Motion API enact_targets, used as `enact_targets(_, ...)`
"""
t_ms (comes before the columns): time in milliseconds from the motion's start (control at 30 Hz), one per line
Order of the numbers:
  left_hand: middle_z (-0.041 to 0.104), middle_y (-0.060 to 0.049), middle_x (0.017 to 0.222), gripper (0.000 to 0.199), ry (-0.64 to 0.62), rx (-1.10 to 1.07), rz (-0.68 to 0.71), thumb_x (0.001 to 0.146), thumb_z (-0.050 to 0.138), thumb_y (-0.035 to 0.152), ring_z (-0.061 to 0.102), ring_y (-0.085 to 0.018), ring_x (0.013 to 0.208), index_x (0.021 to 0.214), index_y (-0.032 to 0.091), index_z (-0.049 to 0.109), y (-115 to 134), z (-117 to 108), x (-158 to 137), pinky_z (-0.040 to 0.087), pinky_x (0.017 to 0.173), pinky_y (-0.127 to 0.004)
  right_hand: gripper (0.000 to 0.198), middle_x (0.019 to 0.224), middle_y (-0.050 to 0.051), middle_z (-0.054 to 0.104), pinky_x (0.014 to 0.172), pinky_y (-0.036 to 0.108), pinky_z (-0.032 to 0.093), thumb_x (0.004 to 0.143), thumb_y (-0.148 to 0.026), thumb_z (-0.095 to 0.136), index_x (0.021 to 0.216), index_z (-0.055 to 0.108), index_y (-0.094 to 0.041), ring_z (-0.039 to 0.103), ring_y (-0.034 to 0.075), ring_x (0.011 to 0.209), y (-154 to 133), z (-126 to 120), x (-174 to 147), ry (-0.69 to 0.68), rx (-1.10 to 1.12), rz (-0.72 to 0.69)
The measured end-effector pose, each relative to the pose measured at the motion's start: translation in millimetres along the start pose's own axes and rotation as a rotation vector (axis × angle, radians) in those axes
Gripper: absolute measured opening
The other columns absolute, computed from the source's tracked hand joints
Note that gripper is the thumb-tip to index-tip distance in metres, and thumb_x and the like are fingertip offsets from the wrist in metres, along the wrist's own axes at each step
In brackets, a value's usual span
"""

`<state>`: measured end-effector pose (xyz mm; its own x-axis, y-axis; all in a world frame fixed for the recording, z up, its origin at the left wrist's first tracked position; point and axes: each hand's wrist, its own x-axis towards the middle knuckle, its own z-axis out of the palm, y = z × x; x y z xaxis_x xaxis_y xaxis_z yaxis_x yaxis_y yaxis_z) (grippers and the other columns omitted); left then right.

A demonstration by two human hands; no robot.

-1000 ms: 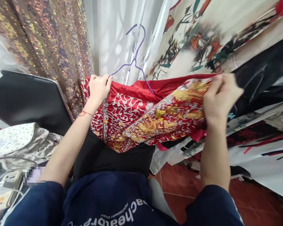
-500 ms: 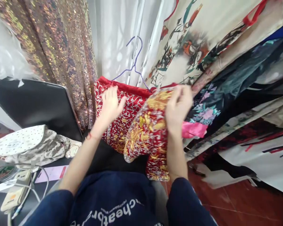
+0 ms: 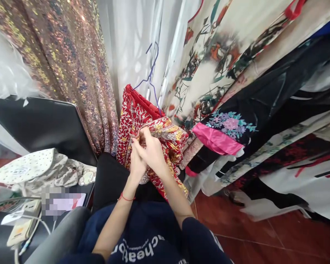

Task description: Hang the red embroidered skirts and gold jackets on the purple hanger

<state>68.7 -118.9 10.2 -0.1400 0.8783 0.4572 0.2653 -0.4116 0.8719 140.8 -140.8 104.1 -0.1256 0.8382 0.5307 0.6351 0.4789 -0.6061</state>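
A red garment (image 3: 126, 126) with gold and silver embroidery hangs from a thin purple hanger (image 3: 150, 79) in front of me. My right hand (image 3: 153, 150) pinches an edge of its cloth near the middle of the front. Just below and touching it, my left hand (image 3: 138, 165) is closed on the same edge, its fingers partly hidden behind the right. An embroidered flap (image 3: 178, 137) of the garment folds out to the right of my hands, and its lower part drapes over my lap.
A sequined cloth (image 3: 71, 55) hangs at left behind a black chair back (image 3: 41, 123). Beside me, a table bears a dotted cloth bag (image 3: 24, 167) and a power strip (image 3: 24, 222) with cables. Several garments, including a floral black one (image 3: 231, 123), hang at right above red floor tiles (image 3: 236, 234).
My hands have come together at the garment's front; before, they were apart, left open on its upper left, right holding its right side. The garment has bunched and turned inward.
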Motion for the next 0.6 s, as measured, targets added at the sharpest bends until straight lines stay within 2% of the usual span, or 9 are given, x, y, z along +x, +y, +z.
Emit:
enact_targets(67,0.069,-0.011,0.093,0.025,0.105,0.017,-0.048,0.089,0.051,0.034,0.068,-0.024,0.085,0.1,0.015,0.062,1.0,-8.3,-1.2,0.055,0.077,-0.036,0.008,0.094,0.003,0.073,0.074,0.028,0.05,0.099,-0.031,0.054,0.1,0.056,-0.024,0.069,0.017,0.08,-6.9,4.6,-9.8,-0.029,-0.021,-0.061)
enact_targets(133,0.063,-0.004,0.072,0.02,0.125,0.014,-0.043,0.089,0.05,0.034,0.06,-0.019,0.067,0.085,0.017,0.06,2.7,-22.7,0.1,0.05,0.063,-0.031,0.013,0.094,0.003,0.074,0.077,0.028,0.051,0.1,-0.031,0.052,0.093,0.061,-0.023,0.069,0.017,0.082,-11.1,3.7,-15.7,-0.022,-0.021,-0.148)
enact_targets(233,0.064,-0.002,0.074,0.018,0.077,0.031,0.022,0.088,0.051,0.029,0.058,-0.016,0.067,0.093,0.016,0.063,7.6,-48.5,4.4,0.046,0.063,-0.026,0.025,0.088,0.005,0.073,0.083,0.031,0.051,0.102,-0.031,0.048,0.085,0.064,-0.022,0.066,0.017,0.083,-8.1,-11.0,-12.7,0.178,0.008,-0.213)
enact_targets(300,0.063,0.0,0.073,0.02,0.067,0.087,0.07,0.086,0.05,0.023,0.055,-0.014,0.063,0.096,0.016,0.065,11.9,-63.9,6.0,0.043,0.061,-0.025,0.024,0.092,0.007,0.072,0.089,0.036,0.05,0.101,-0.031,0.047,0.09,0.065,-0.021,0.064,0.02,0.091,0.0,-28.3,-3.1,0.357,-0.041,-0.19)
enact_targets(333,0.06,0.001,0.067,0.019,0.058,0.123,0.104,0.086,0.049,0.021,0.051,-0.013,0.058,0.092,0.016,0.065,14.0,-70.6,6.0,0.04,0.058,-0.024,0.022,0.096,0.008,0.072,0.092,0.038,0.049,0.1,-0.032,0.048,0.093,0.066,-0.021,0.063,0.022,0.095,4.6,-38.0,3.1,0.393,-0.082,-0.171)
enact_targets(400,0.049,0.004,0.056,0.016,-0.009,0.178,0.214,0.085,0.046,0.017,0.042,-0.011,0.049,0.077,0.017,0.06,18.2,-82.1,4.9,0.034,0.053,-0.024,0.021,0.101,0.008,0.072,0.093,0.039,0.047,0.099,-0.034,0.049,0.096,0.065,-0.021,0.062,0.023,0.099,12.4,-57.1,16.4,0.313,-0.132,-0.115)
enact_targets(467,0.041,0.005,0.051,0.021,-0.134,0.198,0.379,0.084,0.045,0.012,0.037,-0.01,0.045,0.065,0.019,0.049,23.9,-91.8,2.7,0.03,0.05,-0.025,0.027,0.095,0.005,0.072,0.088,0.037,0.048,0.101,-0.039,0.046,0.093,0.066,-0.023,0.063,0.022,0.092,16.4,-73.0,28.7,0.107,-0.131,-0.034)
enact_targets(533,0.037,0.005,0.051,0.025,-0.222,0.199,0.534,0.082,0.045,0.007,0.035,-0.009,0.045,0.061,0.021,0.039,32.0,-100.6,0.1,0.028,0.049,-0.026,0.028,0.088,0.002,0.072,0.084,0.037,0.048,0.1,-0.04,0.048,0.089,0.067,-0.024,0.065,0.021,0.086,18.4,-84.3,38.5,-0.049,-0.161,0.036)
enact_targets(600,0.035,0.005,0.052,0.027,-0.255,0.2,0.628,0.081,0.044,0.004,0.034,-0.01,0.046,0.063,0.021,0.034,41.8,-109.0,-2.7,0.026,0.048,-0.027,0.014,0.092,0.002,0.074,0.086,0.038,0.048,0.094,-0.034,0.059,0.09,0.068,-0.025,0.066,0.022,0.09,22.7,-92.1,46.1,-0.104,-0.206,0.049)
